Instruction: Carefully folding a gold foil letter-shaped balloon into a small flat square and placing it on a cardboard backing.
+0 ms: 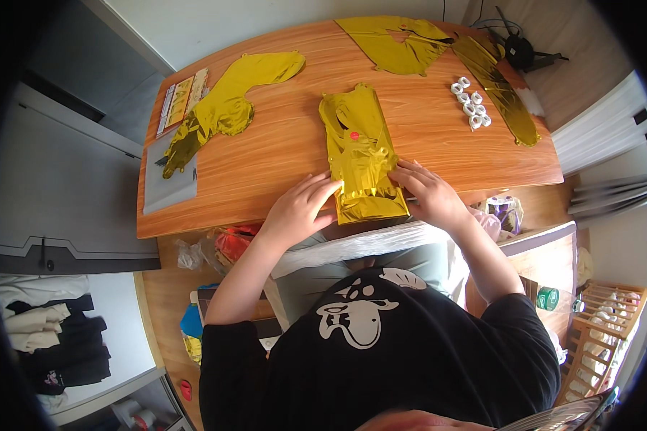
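Observation:
A deflated gold foil balloon (363,161) lies flat in front of me, its lower end folded and reaching the table's near edge. A small red round spot (354,136) shows on its upper half. My left hand (300,208) rests at the balloon's lower left side, fingers stretched out against the foil and thumb apart. On the opposite side my right hand (428,192) touches the foil's right edge with extended fingers. Both hands look open; some fingertips are partly hidden by the shiny foil.
More flat gold foil balloons lie at the left (226,93), far right (402,44) and right edge (499,93) of the wooden table (280,154). Several small white rolls (471,108) sit clustered at right. A clear plastic sleeve (169,188) lies at left; a black device (519,52) stands behind.

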### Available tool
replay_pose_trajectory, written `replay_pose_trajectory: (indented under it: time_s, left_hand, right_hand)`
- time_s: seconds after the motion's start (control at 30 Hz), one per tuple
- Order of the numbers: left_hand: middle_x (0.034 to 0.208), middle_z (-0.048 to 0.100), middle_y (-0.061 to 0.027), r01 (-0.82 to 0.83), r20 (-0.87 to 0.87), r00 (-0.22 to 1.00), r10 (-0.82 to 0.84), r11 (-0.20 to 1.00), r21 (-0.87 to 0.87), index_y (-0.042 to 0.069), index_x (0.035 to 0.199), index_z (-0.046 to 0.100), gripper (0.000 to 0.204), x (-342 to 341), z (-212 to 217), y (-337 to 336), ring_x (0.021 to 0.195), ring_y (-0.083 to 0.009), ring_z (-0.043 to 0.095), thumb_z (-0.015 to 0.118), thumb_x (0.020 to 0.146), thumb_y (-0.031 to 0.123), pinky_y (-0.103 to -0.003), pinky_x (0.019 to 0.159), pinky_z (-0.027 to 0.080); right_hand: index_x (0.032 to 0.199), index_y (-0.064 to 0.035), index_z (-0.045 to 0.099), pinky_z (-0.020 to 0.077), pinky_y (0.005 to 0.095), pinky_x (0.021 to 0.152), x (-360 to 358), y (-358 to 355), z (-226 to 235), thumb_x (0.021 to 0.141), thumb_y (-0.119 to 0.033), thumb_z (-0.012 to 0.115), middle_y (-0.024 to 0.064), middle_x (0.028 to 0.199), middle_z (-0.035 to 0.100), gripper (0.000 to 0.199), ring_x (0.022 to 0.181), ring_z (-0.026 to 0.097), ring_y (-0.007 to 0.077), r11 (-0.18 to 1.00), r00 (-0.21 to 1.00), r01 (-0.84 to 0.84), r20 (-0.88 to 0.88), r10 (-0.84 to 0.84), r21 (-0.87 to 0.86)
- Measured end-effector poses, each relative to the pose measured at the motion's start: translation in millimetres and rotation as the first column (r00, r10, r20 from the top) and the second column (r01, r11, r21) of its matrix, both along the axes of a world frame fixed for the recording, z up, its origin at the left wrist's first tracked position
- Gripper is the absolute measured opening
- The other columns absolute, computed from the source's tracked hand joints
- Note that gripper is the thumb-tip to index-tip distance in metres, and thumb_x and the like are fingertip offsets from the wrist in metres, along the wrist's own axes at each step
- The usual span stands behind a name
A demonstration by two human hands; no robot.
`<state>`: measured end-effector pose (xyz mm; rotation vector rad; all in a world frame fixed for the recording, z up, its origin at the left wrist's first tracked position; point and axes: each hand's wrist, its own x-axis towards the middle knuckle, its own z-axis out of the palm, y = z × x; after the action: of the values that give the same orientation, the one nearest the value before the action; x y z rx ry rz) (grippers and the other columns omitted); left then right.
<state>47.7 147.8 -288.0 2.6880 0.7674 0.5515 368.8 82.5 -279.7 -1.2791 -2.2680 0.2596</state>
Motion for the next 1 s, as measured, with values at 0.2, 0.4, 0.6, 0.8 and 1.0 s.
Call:
replay_pose_trajectory:
  time_s: [0.2,0.4,0.6,0.8,1.0]
  left_hand:
    - [0.129,0.067,-0.0103,-0.066,0.082,0.995,0.063,0.997,0.036,0.01,0.127,0.067,0.049,6.8,-8.7,-2.9,0.131,-0.0291,0.059,0.081,0.081,0.015,-0.045,0.113,0.048]
    - [0.121,0.071,-0.0105,-0.103,0.199,0.976,0.094,0.994,0.034,0.009,0.113,0.075,0.034,12.0,-11.2,-1.4,0.124,-0.0284,0.065,0.081,0.08,0.011,-0.042,0.104,0.054]
    - [0.118,0.072,-0.0101,-0.116,0.22,0.97,0.1,0.992,0.059,0.008,0.11,0.075,0.032,13.3,-12.8,-0.8,0.124,-0.0277,0.065,0.082,0.079,0.009,-0.04,0.099,0.057]
    - [0.115,0.07,-0.0087,-0.095,0.171,0.983,0.073,0.988,0.123,0.008,0.11,0.072,0.032,11.5,-9.3,-2.4,0.124,-0.0274,0.064,0.081,0.079,0.01,-0.04,0.101,0.056]
    - [0.123,0.065,-0.009,0.038,0.108,0.993,-0.053,0.99,0.138,0.008,0.115,0.07,0.037,7.3,-0.1,5.6,0.12,-0.0274,0.065,0.08,0.079,0.012,-0.039,0.102,0.056]
  right_hand:
    - [0.131,-0.0046,0.065,0.0512,0.0425,0.107,-1.1,0.1,-0.1,0.079,0.001,0.071,0.0158,0.141,0.06,0.052,0.128,0.06,0.0336,1.0,1.0,0.015,-0.013,-0.015,-0.006]
    - [0.127,-0.0044,0.068,0.0556,0.0408,0.097,-1.9,-0.8,-0.1,0.082,0.002,0.071,0.0146,0.145,0.057,0.045,0.119,0.065,0.0329,0.999,0.999,0.043,-0.022,-0.044,-0.028]
    - [0.122,-0.0035,0.069,0.0555,0.0407,0.097,-4.6,3.7,2.1,0.085,0.002,0.071,0.0161,0.145,0.058,0.038,0.118,0.066,0.0338,0.999,0.998,0.049,-0.034,-0.049,0.002]
    - [0.121,-0.004,0.069,0.05,0.044,0.106,-1.6,6.7,3.1,0.087,0.0,0.07,0.016,0.138,0.063,0.034,0.127,0.06,0.0353,0.999,0.999,-0.039,-0.023,0.04,0.034]
    - [0.12,-0.0033,0.067,0.045,0.0484,0.113,-3.5,7.8,4.8,0.086,0.001,0.069,0.0149,0.134,0.065,0.034,0.132,0.057,0.0365,0.995,0.997,-0.067,0.038,0.064,0.076]
